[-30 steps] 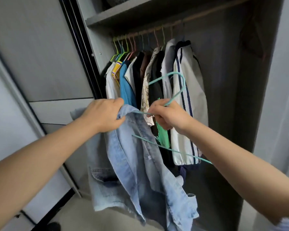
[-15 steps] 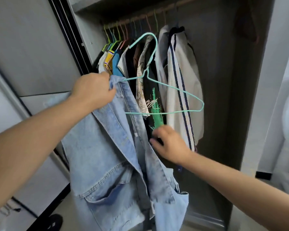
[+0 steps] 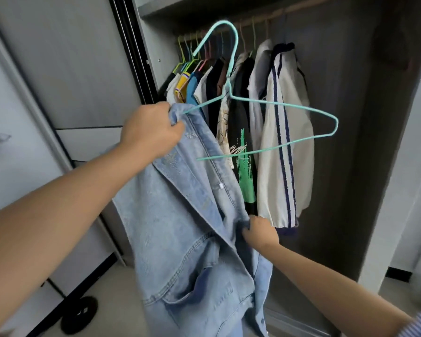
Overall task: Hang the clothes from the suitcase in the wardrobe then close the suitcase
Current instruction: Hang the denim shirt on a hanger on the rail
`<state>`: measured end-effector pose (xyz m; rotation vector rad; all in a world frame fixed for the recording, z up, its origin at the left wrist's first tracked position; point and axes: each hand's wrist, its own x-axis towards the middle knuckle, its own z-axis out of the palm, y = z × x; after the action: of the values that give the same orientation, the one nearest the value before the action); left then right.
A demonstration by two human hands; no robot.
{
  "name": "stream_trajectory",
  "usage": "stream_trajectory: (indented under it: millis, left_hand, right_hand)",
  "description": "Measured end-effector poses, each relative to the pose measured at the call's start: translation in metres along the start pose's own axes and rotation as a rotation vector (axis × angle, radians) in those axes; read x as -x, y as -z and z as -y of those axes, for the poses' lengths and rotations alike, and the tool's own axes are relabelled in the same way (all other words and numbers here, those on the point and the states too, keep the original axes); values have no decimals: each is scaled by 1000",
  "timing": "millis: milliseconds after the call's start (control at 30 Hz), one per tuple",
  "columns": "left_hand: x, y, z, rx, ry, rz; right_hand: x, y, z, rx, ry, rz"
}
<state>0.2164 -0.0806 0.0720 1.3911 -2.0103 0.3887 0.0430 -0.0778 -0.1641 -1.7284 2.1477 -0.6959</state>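
A light-blue denim jacket hangs in front of the open wardrobe. My left hand grips its shoulder together with one end of a teal wire hanger, whose other end sticks out bare to the right, hook pointing up. Lower down, my right hand holds the jacket's front edge, its fingers tucked into the fabric. The suitcase is out of sight.
Several garments hang on coloured hangers from the wardrobe rail, the rightmost a white jacket with navy stripes. Right of it the rail is bare. A sliding door stands to the left, a dark wheel on the floor.
My right hand let go of the hanger, dropped down and took hold of the jacket's front edge. My left hand raised the jacket and hanger higher.
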Motion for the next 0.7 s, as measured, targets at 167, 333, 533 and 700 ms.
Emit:
stream_trajectory:
  millis: [167,333,533,700]
  left_hand:
    - [12,0,23,8,33,34]
    - [26,-15,47,-88,40,179]
    - [43,-24,80,-313,-71,381]
    - [47,-35,79,-237,-82,407]
  right_hand:
    - [-19,24,-20,-328,-201,-51]
    - [-34,62,-41,-424,-193,-165]
    - [-29,123,-29,283,163,-89]
    - [-25,134,0,649,225,-201]
